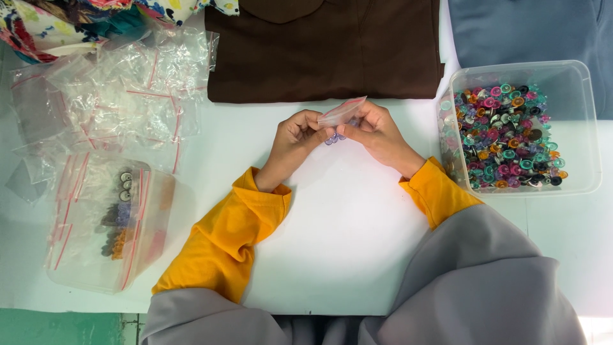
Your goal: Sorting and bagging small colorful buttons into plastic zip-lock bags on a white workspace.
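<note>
Over the middle of the white table (345, 211), both my hands pinch one small clear zip bag (341, 112) with a red strip. My left hand (295, 142) grips its lower left side. My right hand (378, 133) holds its right side. A few small pale blue round pieces (332, 138) show at the bag's bottom between my fingers. Yellow sleeves cover both wrists.
A clear plastic tub (578, 128) at the right holds many small colourful round pieces. Left lies a heap of clear zip bags (128, 89) and a clear container (150, 223) with filled bags. A folded brown cloth (325, 51) lies behind my hands, a blue-grey cloth (530, 29) at top right.
</note>
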